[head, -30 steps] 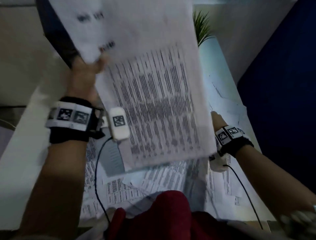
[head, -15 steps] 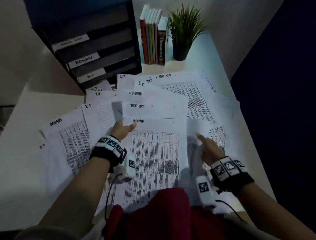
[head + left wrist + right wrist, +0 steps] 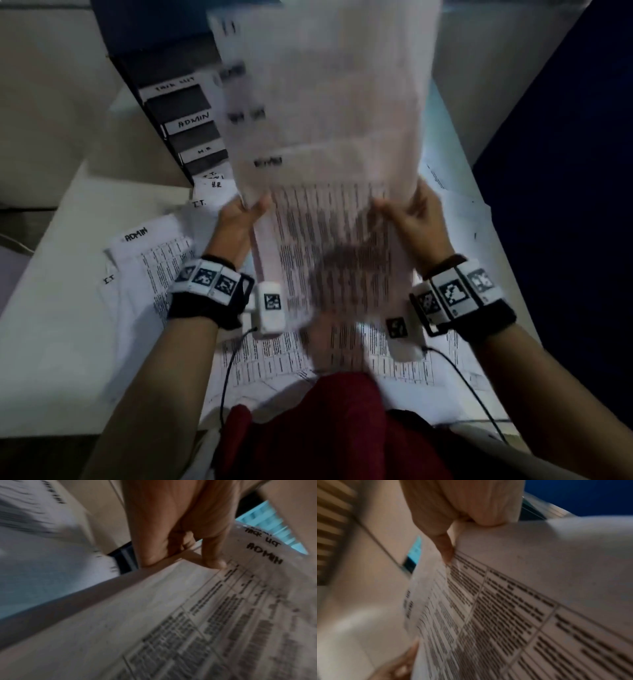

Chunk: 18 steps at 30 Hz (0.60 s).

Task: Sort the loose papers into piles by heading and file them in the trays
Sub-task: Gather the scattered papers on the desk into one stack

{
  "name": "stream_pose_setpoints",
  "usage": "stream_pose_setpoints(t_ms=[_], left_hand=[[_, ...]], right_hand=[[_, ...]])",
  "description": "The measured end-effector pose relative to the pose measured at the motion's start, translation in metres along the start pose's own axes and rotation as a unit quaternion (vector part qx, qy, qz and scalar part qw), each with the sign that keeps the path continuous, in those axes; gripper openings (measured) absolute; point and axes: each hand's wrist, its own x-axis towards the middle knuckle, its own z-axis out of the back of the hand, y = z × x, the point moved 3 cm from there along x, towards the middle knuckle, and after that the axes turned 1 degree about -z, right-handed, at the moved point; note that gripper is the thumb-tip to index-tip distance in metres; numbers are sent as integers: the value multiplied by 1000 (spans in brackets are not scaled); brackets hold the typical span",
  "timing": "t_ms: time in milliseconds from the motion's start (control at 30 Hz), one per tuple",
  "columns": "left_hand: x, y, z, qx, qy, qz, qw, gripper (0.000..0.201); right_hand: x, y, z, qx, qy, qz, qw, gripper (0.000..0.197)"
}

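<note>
A white counter point(image 3: 51, 342) runs from the lower left of the frame toward the upper right, with a dark blue wall filling the right side. Raised above it in the centre of the head view is a blurred sheaf of papers point(image 3: 329, 144), fanned so that several handwritten headings step down its left edge; in the left wrist view two of them read "TASK LIST" and "ADMIN". The sheaf is held near the middle of its length, so its upper part rises above the grip to the top of the frame, and its printed table hangs below, between the wrists. The left hand point(image 3: 239, 219) pinches the left edge, thumb on the printed face and fingers point(image 3: 180, 545) curled behind. The right hand point(image 3: 416, 219) grips the right edge in the same way, its thumb tip point(image 3: 447, 555) pressed on the table's top row. Under and around the sheaf lie more loose papers point(image 3: 150, 260), one headed "ADMIN", others "I.T." and "H.R". In the upper left stands a dark stack of trays point(image 3: 181, 106) with white labels; "ADMIN" and "H.R" are legible, the top one is blurred. A red garment point(image 3: 325, 428) fills the bottom centre.
</note>
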Motion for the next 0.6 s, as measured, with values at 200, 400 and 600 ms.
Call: stream_pose_setpoints(t_ms=[200, 400, 600], left_hand=[[-16, -105, -22, -76, 7, -230, 970, 20], [-29, -90, -9, -25, 23, -194, 980, 21], [-36, -58, -8, 54, 29, -98, 993, 17]], right_hand=[[8, 73, 1, 58, -138, 236, 960, 33], [-6, 49, -15, 70, -145, 170, 972, 50], [-4, 6, -27, 98, -85, 50, 990, 31]])
